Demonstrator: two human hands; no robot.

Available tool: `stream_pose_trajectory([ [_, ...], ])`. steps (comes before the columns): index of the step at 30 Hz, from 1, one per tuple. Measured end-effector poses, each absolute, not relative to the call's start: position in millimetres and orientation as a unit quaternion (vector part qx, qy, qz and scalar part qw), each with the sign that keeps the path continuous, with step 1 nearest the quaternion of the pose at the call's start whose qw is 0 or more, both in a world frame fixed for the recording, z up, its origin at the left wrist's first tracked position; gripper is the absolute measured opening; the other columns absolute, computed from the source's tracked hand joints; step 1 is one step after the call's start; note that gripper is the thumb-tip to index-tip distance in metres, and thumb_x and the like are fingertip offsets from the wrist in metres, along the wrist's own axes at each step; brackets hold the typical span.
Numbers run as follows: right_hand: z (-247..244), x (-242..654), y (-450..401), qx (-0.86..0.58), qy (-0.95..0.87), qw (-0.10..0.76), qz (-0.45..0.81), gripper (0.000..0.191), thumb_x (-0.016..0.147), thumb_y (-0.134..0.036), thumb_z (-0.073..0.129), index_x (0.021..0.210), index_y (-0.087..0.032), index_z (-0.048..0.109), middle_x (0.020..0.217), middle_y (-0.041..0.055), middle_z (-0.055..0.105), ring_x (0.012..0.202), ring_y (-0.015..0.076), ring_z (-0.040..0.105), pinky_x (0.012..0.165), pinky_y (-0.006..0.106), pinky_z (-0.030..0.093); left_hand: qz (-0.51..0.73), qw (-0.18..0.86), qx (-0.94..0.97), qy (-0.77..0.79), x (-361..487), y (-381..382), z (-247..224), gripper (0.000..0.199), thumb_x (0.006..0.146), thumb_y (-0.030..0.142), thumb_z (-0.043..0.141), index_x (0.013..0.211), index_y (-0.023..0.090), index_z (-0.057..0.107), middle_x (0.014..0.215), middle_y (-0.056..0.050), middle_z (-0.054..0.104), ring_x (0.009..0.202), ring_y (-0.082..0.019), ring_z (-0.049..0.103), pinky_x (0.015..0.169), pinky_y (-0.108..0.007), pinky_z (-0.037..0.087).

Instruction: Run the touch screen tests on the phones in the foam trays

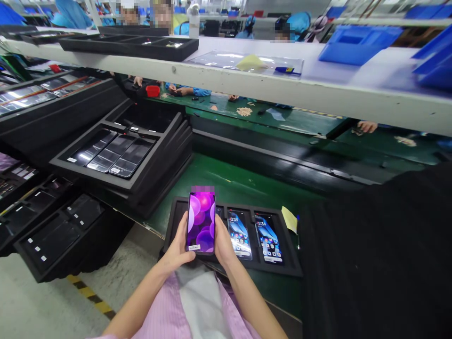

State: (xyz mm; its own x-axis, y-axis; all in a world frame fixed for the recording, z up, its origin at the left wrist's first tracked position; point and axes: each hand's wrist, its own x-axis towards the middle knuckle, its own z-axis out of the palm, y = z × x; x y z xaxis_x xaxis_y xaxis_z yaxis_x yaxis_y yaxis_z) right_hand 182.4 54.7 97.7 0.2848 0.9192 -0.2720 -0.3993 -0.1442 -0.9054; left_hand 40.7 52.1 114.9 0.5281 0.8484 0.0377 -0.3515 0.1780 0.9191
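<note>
A smartphone [201, 221] with a lit pink and purple bubble screen and a small white label is held upright between both hands. My left hand [178, 247] grips its left edge and lower corner, thumb along the bottom. Along the right edge my right hand [224, 242] is closed, its fingers partly hidden behind the phone. Beneath and behind them lies a black foam tray [291, 268]. In it are a lit phone [239, 235] and another lit phone [269, 238] at the right, both showing home screens. Part of the tray is covered by my hands.
To the left rises a stack of black foam trays [130, 183] holding dark phones. More trays [38, 273] stand lower left. A white shelf [247, 80] crosses above the green bench [212, 174]. Black cloth-like material [377, 254] fills the right. Co-workers' hands [367, 126] show beyond.
</note>
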Motion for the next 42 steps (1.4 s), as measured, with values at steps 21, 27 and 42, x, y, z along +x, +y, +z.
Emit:
stream_pose_trajectory([
  [21, 132, 186, 41, -0.432, -0.231, 0.581, 0.650, 0.047, 0.064, -0.024, 0.065, 0.110, -0.026, 0.053, 0.111, -0.0009, 0.063, 0.104, 0.0209, 0.056, 0.095, 0.036, 0.040, 0.417, 0.771, 0.371, 0.305, 43, 52, 129, 0.089, 0.062, 0.017, 0.066, 0.140, 0.028, 0.026, 0.146, -0.004, 0.031, 0.133, -0.030, 0.024, 0.108, -0.043, 0.023],
  [27, 140, 185, 40, -0.416, -0.249, 0.591, 0.645, 0.045, 0.065, -0.027, 0.063, 0.110, -0.026, 0.053, 0.112, -0.0003, 0.062, 0.103, 0.0213, 0.056, 0.094, 0.037, 0.040, 0.433, 0.767, 0.333, 0.335, 47, 51, 135, 0.076, 0.067, 0.020, 0.064, 0.136, 0.029, 0.035, 0.143, -0.003, 0.036, 0.131, -0.028, 0.031, 0.106, -0.039, 0.029],
  [42, 78, 188, 70, -0.639, -0.405, 0.405, 0.513, 0.043, 0.075, -0.056, 0.044, 0.089, -0.022, 0.065, 0.098, 0.0066, 0.064, 0.103, 0.0243, 0.053, 0.091, 0.041, 0.038, 0.436, 0.686, 0.313, 0.491, 32, 69, 95, 0.058, 0.068, 0.032, 0.056, 0.124, 0.020, 0.049, 0.122, -0.008, 0.057, 0.112, -0.029, 0.053, 0.091, -0.041, 0.043],
])
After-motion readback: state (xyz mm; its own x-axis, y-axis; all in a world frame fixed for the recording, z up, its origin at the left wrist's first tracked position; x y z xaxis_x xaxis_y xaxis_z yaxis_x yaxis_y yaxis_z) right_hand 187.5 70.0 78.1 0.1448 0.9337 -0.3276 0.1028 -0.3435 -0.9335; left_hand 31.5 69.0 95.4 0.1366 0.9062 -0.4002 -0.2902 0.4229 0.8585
